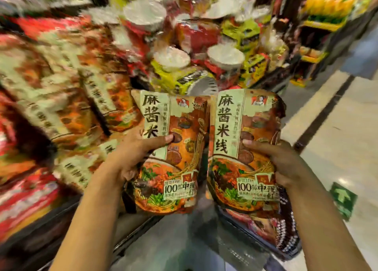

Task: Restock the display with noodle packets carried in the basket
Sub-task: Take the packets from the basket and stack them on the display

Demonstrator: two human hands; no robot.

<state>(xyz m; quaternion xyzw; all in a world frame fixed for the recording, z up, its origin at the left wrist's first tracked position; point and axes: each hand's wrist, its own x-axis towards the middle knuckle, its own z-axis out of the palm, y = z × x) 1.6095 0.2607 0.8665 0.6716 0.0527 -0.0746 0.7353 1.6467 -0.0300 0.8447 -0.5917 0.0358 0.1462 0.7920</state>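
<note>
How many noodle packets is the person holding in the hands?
2. The left packet is in the left hand, the right packet in the right hand, side by side. More could be hidden behind them.

Motion-blurred display packets, labels unreadable.

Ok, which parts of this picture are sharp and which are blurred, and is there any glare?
Head view: the left packet and right packet, gripped by the left hand and right hand, are sharp, their print readable; the display behind is smeared by motion blur, worst at left; a soft glare patch lies on the floor by the green arrow sticker.
</note>
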